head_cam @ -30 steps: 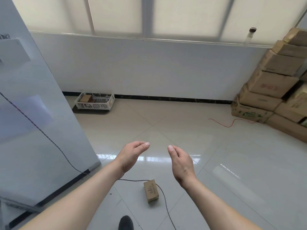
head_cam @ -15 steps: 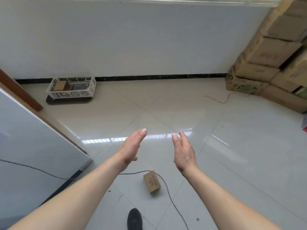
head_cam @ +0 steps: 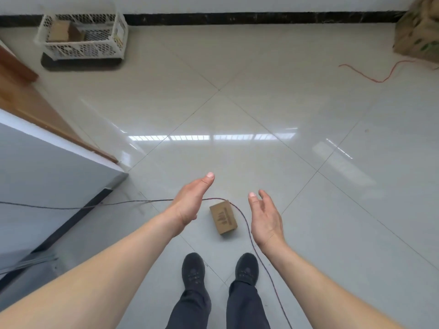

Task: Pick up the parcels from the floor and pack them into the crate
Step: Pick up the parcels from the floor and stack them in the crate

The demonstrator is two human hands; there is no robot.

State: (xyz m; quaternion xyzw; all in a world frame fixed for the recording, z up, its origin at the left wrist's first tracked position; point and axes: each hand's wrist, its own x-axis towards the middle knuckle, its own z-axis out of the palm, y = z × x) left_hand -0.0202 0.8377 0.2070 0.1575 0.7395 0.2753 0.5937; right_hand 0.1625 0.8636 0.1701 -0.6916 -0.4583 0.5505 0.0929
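Both hands reach forward, palms facing each other, fingers straight and holding nothing: left hand (head_cam: 191,205), right hand (head_cam: 265,217). Between them, below, a parcel (head_cam: 223,217) lies on the floor (head_cam: 308,138); the crate (head_cam: 83,36) stands far off by the wall.

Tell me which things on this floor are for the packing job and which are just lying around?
For the job:
small parcel on the floor between the hands
white crate by the wall, with a parcel already inside
left hand and right hand, both open and holding nothing

Just lying about:
dark cable beside the parcel
red cord
cardboard boxes in the corner
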